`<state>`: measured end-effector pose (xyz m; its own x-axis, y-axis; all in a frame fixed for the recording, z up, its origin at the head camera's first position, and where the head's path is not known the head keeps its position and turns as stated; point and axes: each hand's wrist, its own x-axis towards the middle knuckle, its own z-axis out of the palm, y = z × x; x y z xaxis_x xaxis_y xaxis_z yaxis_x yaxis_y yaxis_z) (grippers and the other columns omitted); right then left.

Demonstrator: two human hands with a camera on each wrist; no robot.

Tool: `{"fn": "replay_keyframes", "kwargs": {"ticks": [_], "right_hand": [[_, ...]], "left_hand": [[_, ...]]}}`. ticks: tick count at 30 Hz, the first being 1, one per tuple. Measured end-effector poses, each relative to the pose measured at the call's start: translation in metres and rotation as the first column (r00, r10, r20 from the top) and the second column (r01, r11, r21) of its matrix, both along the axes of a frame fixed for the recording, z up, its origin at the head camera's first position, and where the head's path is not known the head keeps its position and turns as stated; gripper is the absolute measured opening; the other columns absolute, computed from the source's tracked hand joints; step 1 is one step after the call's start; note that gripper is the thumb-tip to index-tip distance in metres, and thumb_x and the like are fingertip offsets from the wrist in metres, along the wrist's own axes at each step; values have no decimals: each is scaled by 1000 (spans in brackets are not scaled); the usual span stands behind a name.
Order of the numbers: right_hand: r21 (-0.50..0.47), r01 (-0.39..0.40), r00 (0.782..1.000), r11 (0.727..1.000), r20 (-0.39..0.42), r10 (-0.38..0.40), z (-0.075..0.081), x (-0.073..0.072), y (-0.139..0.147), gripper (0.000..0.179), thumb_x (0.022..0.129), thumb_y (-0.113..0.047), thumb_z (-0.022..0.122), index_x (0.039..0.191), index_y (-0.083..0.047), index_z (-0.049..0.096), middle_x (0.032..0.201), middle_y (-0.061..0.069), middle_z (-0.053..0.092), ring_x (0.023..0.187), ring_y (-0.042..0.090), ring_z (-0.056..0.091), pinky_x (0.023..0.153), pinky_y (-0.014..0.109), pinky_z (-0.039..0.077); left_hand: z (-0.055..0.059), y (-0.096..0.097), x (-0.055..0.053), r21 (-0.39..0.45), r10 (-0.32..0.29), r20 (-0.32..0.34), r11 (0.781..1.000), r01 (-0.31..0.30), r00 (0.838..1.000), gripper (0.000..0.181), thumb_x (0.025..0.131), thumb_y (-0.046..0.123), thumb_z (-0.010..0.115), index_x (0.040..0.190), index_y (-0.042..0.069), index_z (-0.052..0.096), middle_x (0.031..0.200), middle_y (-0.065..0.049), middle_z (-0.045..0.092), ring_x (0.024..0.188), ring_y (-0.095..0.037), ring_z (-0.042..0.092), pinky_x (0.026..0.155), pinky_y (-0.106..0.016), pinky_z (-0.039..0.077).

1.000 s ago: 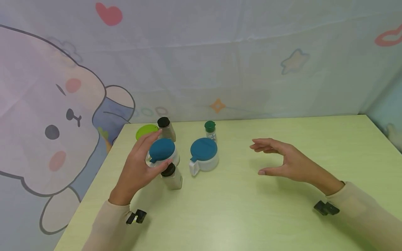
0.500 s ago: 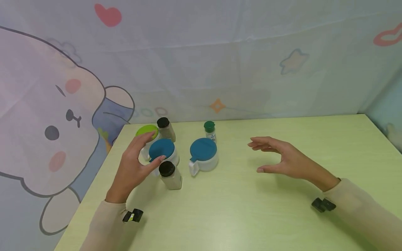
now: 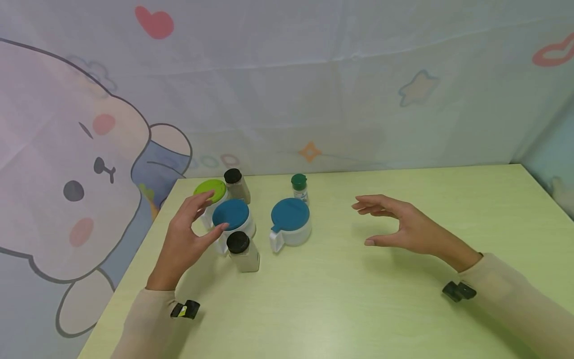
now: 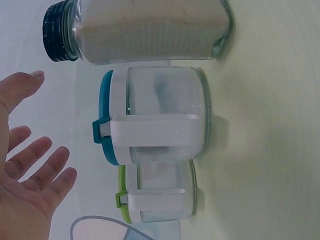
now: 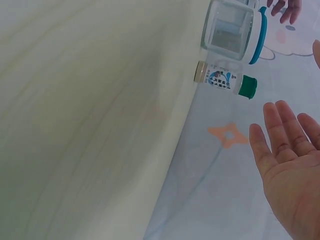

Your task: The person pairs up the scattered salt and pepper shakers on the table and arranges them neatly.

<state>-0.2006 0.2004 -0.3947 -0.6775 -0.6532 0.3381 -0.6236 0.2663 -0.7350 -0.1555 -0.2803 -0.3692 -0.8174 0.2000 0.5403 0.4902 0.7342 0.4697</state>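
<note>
My left hand point(image 3: 183, 239) hovers with fingers spread and holds nothing, just left of the jars. Its thumb overlaps a blue-lidded glass jar point(image 3: 231, 214) with a white handle in the head view. Behind that jar stands a green-lidded jar point(image 3: 211, 190), partly covered by my fingers. A black-capped shaker bottle point(image 3: 244, 253) of pale powder stands in front. In the left wrist view the blue-lidded jar point(image 4: 165, 105) is beyond the fingertips. My right hand point(image 3: 410, 227) is also bare, its fingers and thumb apart above the table, to the right of a second blue-lidded jar point(image 3: 291, 219).
Another black-capped bottle point(image 3: 237, 187) stands at the back beside the green-lidded jar. A small green-capped bottle point(image 3: 299, 188) is behind the second blue-lidded jar. The pale yellow table point(image 3: 332, 299) ends at a cartoon-printed cloth point(image 3: 350, 109) behind it.
My left hand has drawn left and slightly down, away from the front shaker bottle and blue lid, uncovering more of the green-lidded jar. My right hand has drifted slightly left. The containers stay put.
</note>
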Motion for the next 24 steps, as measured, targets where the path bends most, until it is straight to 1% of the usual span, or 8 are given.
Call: {"fn": "replay_keyframes", "kwargs": {"ticks": [4, 8, 11, 13, 18, 21, 24], "right_hand": [[-3, -5, 1000, 1000, 4, 5, 1, 0, 0, 81, 85, -19, 84, 154, -25, 41, 145, -4, 56, 129, 14, 58, 109, 30, 45], [-12, -18, 1000, 1000, 5, 18, 2, -1, 0, 82, 86, -17, 84, 154, -24, 40, 146, 3, 56, 130, 16, 57, 109, 28, 44], [-12, -21, 1000, 1000, 10, 21, 2, -1, 0, 82, 86, -17, 84, 155, -24, 40, 146, 5, 55, 130, 16, 57, 109, 27, 44], [-11, -22, 1000, 1000, 13, 22, 1, -2, 0, 82, 86, -17, 83, 155, -25, 40, 147, 4, 55, 131, 20, 57, 109, 27, 44], [-4, -22, 1000, 1000, 21, 22, 0, -2, 0, 82, 86, -18, 83, 155, -26, 39, 147, -3, 54, 130, 28, 57, 110, 26, 43], [-4, -22, 999, 1000, 26, 22, -1, -2, -1, 82, 87, -18, 83, 155, -26, 39, 147, -5, 54, 130, 31, 56, 110, 25, 43], [-4, -22, 999, 1000, 30, 22, -1, -2, -1, 83, 87, -18, 83, 156, -26, 38, 147, -6, 54, 130, 28, 57, 109, 23, 43]], "left_hand": [[-6, -4, -3, 10, 0, 16, 1000, 0, 1000, 82, 81, 10, 87, 152, 16, 46, 140, -12, 55, 125, -31, 58, 106, -51, 47], [-11, -6, -5, 24, -5, 39, 1000, 4, 999, 81, 81, 9, 86, 152, 14, 46, 142, -15, 53, 125, -33, 58, 105, -52, 47], [-13, -5, -6, 26, -2, 55, 1000, 1, 998, 81, 82, 9, 86, 152, 14, 45, 143, -15, 52, 125, -34, 57, 104, -51, 48], [-14, -5, -7, 27, -3, 62, 1000, 1, 998, 81, 82, 8, 86, 152, 13, 45, 143, -15, 52, 125, -33, 57, 105, -51, 48], [-17, -4, -8, 31, -12, 72, 999, 10, 997, 81, 81, 7, 86, 151, 11, 45, 143, -15, 52, 125, -35, 57, 104, -50, 48], [-19, -3, -9, 35, -14, 82, 999, 11, 997, 82, 81, 7, 86, 151, 10, 45, 144, -14, 51, 125, -36, 57, 104, -50, 48], [-21, -3, -10, 36, -12, 95, 999, 8, 995, 82, 81, 8, 86, 151, 11, 44, 145, -14, 50, 126, -35, 57, 104, -51, 48]]}}
